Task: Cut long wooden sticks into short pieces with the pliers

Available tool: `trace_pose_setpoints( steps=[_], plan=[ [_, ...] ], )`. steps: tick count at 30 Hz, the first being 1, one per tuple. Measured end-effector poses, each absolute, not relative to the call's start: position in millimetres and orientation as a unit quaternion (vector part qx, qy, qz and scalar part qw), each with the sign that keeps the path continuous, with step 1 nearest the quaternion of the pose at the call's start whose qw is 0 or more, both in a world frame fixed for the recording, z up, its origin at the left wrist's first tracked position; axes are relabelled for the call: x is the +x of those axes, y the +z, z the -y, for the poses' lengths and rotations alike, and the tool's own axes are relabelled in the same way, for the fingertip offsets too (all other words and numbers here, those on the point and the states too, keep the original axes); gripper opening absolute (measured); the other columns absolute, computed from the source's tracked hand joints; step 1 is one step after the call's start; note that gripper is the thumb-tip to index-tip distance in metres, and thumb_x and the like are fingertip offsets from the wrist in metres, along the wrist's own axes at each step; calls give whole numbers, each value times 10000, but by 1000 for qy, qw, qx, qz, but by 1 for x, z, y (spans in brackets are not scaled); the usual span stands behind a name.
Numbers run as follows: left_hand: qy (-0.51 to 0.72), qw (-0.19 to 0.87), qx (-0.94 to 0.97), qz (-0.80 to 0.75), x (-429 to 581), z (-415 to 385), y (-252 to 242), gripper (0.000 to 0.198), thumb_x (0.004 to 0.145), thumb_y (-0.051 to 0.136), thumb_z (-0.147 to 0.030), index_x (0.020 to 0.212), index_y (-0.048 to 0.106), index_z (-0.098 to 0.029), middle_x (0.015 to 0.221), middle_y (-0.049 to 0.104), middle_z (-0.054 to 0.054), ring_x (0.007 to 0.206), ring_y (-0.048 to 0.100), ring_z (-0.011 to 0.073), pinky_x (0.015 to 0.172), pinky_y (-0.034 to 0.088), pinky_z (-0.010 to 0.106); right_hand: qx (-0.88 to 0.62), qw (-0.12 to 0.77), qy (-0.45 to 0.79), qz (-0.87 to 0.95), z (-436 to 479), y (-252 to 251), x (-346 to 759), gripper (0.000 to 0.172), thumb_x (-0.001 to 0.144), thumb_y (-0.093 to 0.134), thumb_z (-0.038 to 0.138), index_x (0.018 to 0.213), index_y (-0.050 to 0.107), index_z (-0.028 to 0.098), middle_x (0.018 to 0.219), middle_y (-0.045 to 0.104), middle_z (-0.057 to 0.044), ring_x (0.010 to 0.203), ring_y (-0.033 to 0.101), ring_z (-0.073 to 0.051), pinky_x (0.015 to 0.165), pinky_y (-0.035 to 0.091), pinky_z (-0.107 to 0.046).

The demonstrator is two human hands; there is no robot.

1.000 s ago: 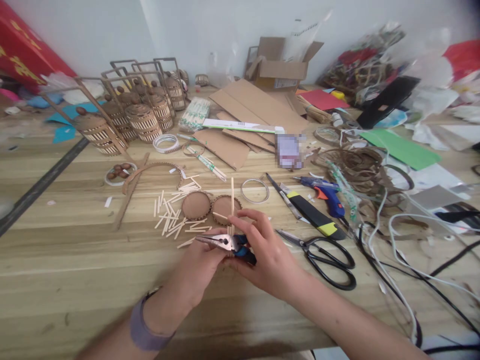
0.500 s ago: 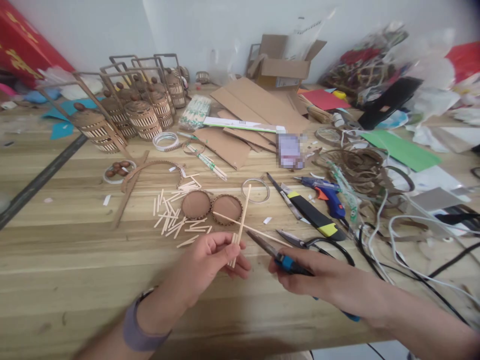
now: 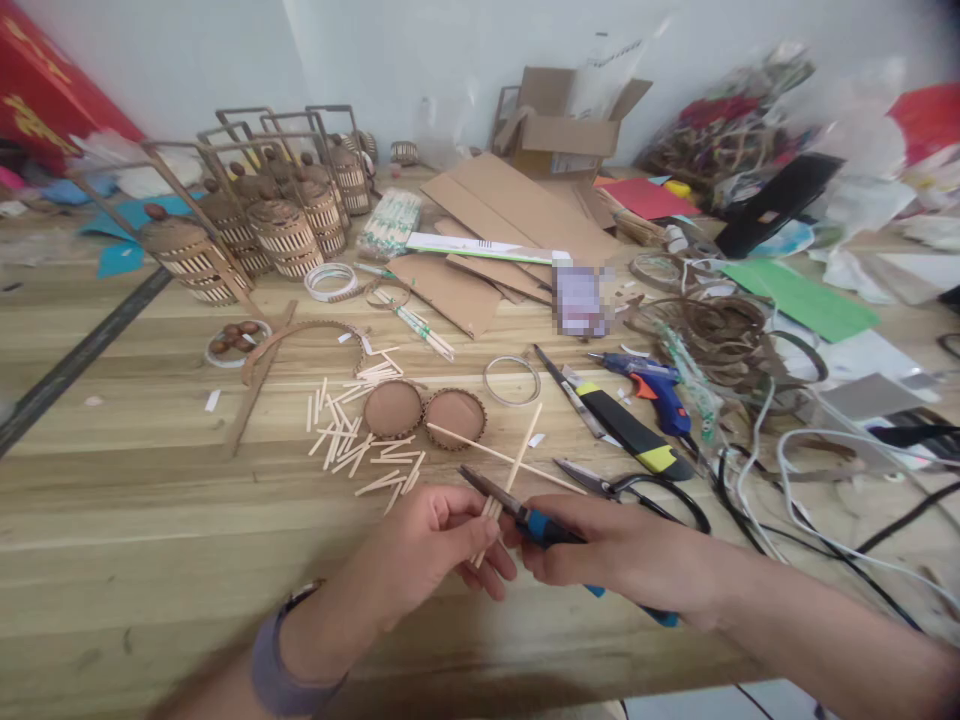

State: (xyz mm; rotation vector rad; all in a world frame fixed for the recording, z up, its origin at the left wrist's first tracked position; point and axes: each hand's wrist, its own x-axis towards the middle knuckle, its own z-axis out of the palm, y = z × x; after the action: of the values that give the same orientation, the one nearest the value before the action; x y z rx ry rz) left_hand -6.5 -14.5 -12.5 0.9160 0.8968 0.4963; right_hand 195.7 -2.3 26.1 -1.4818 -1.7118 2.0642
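Observation:
My left hand (image 3: pixel 427 540) pinches several thin wooden sticks between thumb and fingers; one long stick (image 3: pixel 526 443) reaches well past the short ones. My right hand (image 3: pixel 626 555) is wrapped round blue-and-black-handled shears (image 3: pixel 553 530). Their dark, pointed jaws lie across the sticks just above my left thumb; whether they are closed on the wood I cannot tell. Short cut sticks (image 3: pixel 341 440) are scattered to the left of two round brown discs with notched rims, a left disc (image 3: pixel 392 409) and a right disc (image 3: pixel 454 418). Another long stick (image 3: pixel 487 455) lies partly over the right disc.
Scissors (image 3: pixel 592 480), a black-and-yellow utility knife (image 3: pixel 622 430) and a blue glue gun (image 3: pixel 656 390) lie at right, near cables and coiled brown strips (image 3: pixel 720 335). Handled lantern-like baskets (image 3: pixel 289 240) stand back left. Cardboard sheets (image 3: pixel 517 205) lie at the back.
My right hand has moved left, bringing the shears' jaws onto the sticks. My left hand has shifted slightly down and right, and the long stick now leans more to the right.

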Motion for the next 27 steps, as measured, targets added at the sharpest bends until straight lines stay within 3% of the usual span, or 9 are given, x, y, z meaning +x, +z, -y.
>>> trace_pose_setpoints(
  steps=[11, 20, 27],
  plan=[
    [231, 777, 418, -410, -6, 16, -13, 356, 767, 676, -486, 791, 654, -132, 697, 691, 20, 567, 635, 113, 577, 479, 224, -506, 9, 649, 569, 1, 21, 194, 175, 676, 545, 259, 833, 576, 190, 805, 527, 6, 777, 469, -169, 701, 369, -291],
    [239, 779, 424, -396, -3, 19, -13, 340, 791, 664, -473, 795, 640, -135, 694, 682, 21, 554, 625, 109, 563, 481, 222, -474, 31, 595, 648, 10, 17, 194, 43, 724, 506, 193, 747, 542, 192, 736, 523, 11, 718, 474, -158, 671, 383, -270],
    [242, 770, 434, -401, -3, 19, -11, 377, 799, 635, -510, 790, 625, -133, 659, 650, 9, 502, 566, 89, 523, 456, 215, -463, 30, 642, 611, 5, 19, 195, 159, 722, 538, 251, 858, 594, 189, 848, 584, -14, 827, 517, -188, 747, 408, -301]
  ],
)
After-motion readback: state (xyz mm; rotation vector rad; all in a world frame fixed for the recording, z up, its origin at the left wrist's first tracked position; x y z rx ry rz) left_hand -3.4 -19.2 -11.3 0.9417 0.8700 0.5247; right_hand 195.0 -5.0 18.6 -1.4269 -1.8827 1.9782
